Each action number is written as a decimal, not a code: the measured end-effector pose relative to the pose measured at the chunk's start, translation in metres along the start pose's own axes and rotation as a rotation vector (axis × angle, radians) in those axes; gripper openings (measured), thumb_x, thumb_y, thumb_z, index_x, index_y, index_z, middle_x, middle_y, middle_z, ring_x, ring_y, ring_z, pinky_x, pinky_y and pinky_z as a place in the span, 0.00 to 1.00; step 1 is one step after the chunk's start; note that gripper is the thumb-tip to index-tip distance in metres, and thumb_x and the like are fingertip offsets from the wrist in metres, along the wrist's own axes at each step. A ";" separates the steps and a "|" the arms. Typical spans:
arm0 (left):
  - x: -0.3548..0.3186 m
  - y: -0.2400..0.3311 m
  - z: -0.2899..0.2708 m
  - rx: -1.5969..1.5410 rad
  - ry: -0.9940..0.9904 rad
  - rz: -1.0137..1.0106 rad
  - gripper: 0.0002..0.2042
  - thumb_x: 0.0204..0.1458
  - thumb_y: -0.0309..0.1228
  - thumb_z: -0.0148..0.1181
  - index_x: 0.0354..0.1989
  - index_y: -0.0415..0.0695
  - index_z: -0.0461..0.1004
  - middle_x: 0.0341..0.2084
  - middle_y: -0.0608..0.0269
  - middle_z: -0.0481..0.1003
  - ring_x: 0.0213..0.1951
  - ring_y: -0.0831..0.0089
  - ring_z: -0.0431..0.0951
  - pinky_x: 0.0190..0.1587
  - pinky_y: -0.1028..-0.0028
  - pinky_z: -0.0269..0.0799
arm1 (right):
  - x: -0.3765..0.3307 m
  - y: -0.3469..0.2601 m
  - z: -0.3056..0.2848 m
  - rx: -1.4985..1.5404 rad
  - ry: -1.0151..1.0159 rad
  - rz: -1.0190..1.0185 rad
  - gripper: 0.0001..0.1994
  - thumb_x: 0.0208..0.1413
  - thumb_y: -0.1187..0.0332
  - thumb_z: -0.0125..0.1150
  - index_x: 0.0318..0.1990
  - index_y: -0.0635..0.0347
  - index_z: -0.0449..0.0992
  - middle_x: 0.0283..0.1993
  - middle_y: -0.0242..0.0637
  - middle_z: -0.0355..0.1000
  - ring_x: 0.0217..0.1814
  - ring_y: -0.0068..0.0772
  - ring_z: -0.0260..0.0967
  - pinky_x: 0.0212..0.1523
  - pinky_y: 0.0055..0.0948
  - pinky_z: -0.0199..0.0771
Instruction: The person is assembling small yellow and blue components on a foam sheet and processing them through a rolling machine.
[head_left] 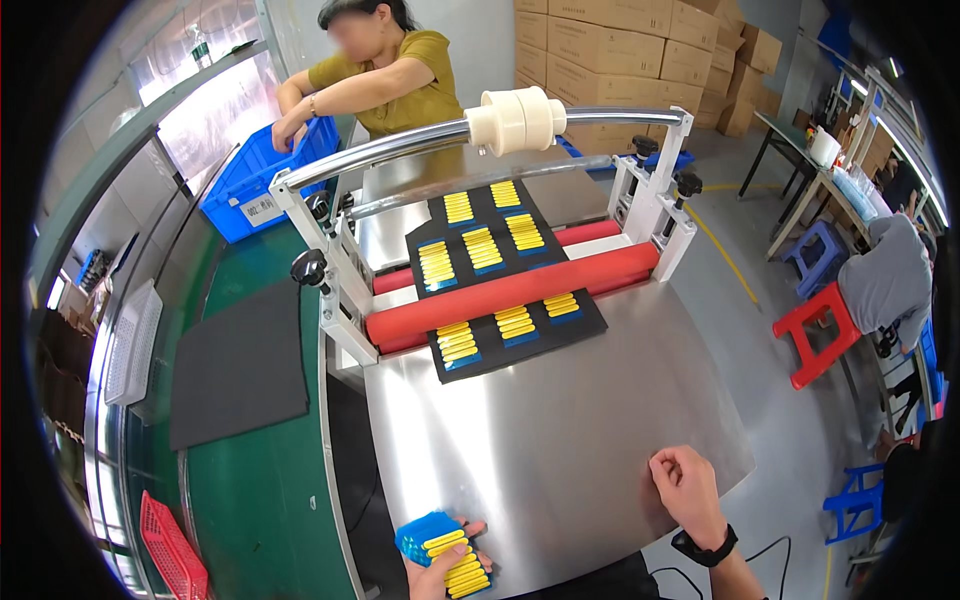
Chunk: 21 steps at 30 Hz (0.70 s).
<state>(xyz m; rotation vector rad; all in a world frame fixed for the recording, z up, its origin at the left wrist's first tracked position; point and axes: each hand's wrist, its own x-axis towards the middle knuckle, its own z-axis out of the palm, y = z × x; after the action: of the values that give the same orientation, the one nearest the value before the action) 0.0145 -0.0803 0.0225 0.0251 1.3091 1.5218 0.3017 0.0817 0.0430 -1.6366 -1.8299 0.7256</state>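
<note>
In my left hand (428, 578), at the near edge of the metal table (600, 420), is a stack of blue cards with yellow strips (455, 560); my thumb lies across the front of it. My right hand (690, 492) is curled into a loose fist over the table's near right part, with nothing visible in it. Ahead of both hands, a roller press with red rollers (520, 292) spans the table. A black foam board (590, 322) carrying several blue-and-yellow cards (516, 325) passes under its front roller, sticking out on both sides.
Left of the table, a dark foam sheet (240, 365) lies on a green bench (245, 500), near a red basket (172, 550) and a white basket (133, 345). Behind the press, a person (405, 80) leans over a blue crate (230, 195). Cartons (605, 45) are stacked beyond.
</note>
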 end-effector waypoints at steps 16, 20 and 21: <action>-0.012 0.003 0.004 -0.085 -0.053 -0.115 0.19 0.58 0.24 0.57 0.58 0.36 0.69 0.45 0.54 0.79 0.31 0.68 0.80 0.31 0.73 0.78 | 0.001 -0.006 -0.003 -0.025 0.002 -0.039 0.04 0.56 0.73 0.65 0.34 0.64 0.77 0.24 0.33 0.72 0.21 0.23 0.66 0.26 0.24 0.67; -0.011 0.001 0.004 -0.100 -0.019 -0.100 0.18 0.58 0.24 0.57 0.57 0.36 0.70 0.42 0.54 0.80 0.31 0.68 0.80 0.32 0.72 0.78 | 0.001 -0.007 -0.005 -0.031 -0.039 0.000 0.04 0.56 0.72 0.65 0.34 0.61 0.78 0.26 0.35 0.73 0.24 0.30 0.70 0.28 0.28 0.70; -0.011 0.001 0.003 -0.101 -0.022 -0.098 0.18 0.58 0.24 0.57 0.57 0.36 0.70 0.42 0.54 0.80 0.31 0.68 0.80 0.32 0.72 0.78 | 0.001 -0.008 -0.005 -0.032 -0.038 0.004 0.04 0.56 0.71 0.65 0.34 0.61 0.77 0.26 0.35 0.73 0.24 0.31 0.70 0.29 0.28 0.70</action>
<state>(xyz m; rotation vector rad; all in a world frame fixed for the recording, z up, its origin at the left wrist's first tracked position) 0.0205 -0.0857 0.0311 -0.0854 1.1979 1.4983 0.3000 0.0819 0.0518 -1.6580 -1.8739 0.7371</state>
